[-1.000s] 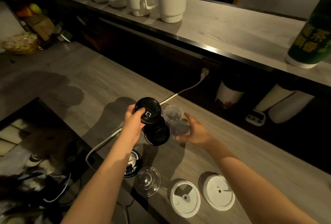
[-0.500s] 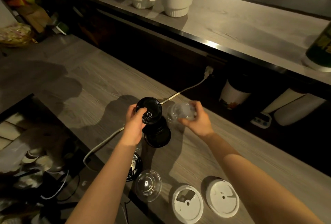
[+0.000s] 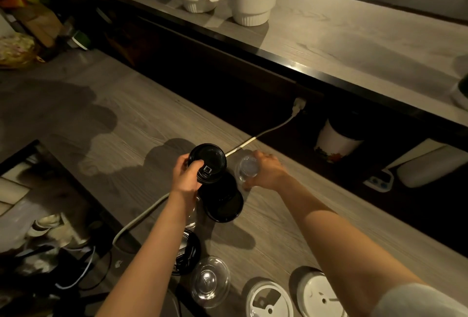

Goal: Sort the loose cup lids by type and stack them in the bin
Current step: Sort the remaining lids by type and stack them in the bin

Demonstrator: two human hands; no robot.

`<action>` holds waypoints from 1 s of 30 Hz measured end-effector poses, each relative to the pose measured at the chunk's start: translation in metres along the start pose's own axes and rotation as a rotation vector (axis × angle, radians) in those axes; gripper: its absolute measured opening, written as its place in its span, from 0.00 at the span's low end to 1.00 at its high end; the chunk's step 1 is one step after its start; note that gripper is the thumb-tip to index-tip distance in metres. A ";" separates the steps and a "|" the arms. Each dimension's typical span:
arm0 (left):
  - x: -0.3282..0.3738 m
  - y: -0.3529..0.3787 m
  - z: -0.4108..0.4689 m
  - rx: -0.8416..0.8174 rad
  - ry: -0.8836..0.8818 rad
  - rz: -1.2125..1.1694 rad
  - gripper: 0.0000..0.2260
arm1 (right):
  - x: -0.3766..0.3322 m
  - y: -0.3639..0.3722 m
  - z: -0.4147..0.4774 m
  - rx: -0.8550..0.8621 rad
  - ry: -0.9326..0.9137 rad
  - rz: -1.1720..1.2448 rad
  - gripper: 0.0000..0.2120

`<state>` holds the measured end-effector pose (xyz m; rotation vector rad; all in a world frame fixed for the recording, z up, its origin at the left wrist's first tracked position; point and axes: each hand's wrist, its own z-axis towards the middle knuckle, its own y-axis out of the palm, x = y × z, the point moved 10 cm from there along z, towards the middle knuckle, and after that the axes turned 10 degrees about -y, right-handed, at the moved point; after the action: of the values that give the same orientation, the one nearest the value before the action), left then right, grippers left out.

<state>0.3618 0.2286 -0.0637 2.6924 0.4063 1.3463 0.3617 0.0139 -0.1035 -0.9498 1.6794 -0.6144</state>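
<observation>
The left hand (image 3: 188,178) is closed around a round black plastic cup lid (image 3: 208,162), thumb on top, lifted clear of the grey wood-grain counter (image 3: 121,124). Just beneath and to its right a larger black round lid (image 3: 224,202) lies flat on the counter. The right hand (image 3: 266,171) grips a small clear plastic domed lid (image 3: 247,167) between thumb and fingers, at or just above the surface; whether it still touches the counter cannot be told.

Nearer the person lie the rest: another black lid with printing (image 3: 186,253) partly under the left forearm, a clear domed lid (image 3: 209,281) beside it, and two flat white round lids (image 3: 269,300) (image 3: 320,296) side by side at the near right.

This looks like the gathering stage: each hand collecting one type, black on the left, clear on the right. No bin is clearly visible, so nothing appears stacked in it yet. Next, the held black lid probably wants nesting with the black one below, rims aligned, and the clear dome matched with its twin near the counter edge.
</observation>
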 end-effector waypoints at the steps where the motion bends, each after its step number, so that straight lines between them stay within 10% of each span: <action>1: -0.001 0.000 0.000 -0.001 -0.004 0.001 0.07 | 0.000 0.000 0.000 0.009 0.007 -0.014 0.41; 30: -0.058 0.168 -0.171 -0.407 0.050 0.204 0.11 | 0.083 -0.126 -0.317 0.945 0.067 0.514 0.34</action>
<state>0.2239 0.0469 0.0304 2.4121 -0.1339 1.3699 0.0862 -0.1434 0.0480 0.1739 1.3547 -0.9464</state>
